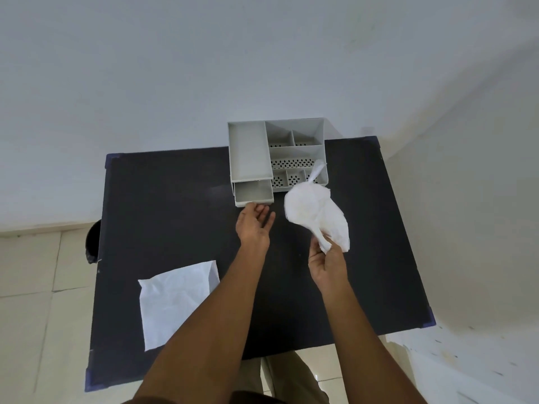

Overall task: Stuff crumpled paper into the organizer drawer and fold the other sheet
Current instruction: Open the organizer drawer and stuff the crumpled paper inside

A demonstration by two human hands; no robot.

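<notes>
A grey plastic organizer [294,135] stands at the far edge of the black table [175,205]. Its small drawer [253,193] is pulled out toward me and looks empty. My left hand [254,225] rests palm up just in front of the drawer, fingertips at its front lip, holding nothing. My right hand [326,265] grips the lower end of a bunched white paper [313,212], held up in the air to the right of the drawer. A second white sheet [176,300] lies flat, slightly wrinkled, on the table's near left part.
The organizer has a long tray on the left and several perforated compartments on the right. A dark round object [92,242] sits beside the table's left edge. A pale wall rises behind the table and tiled floor lies around it.
</notes>
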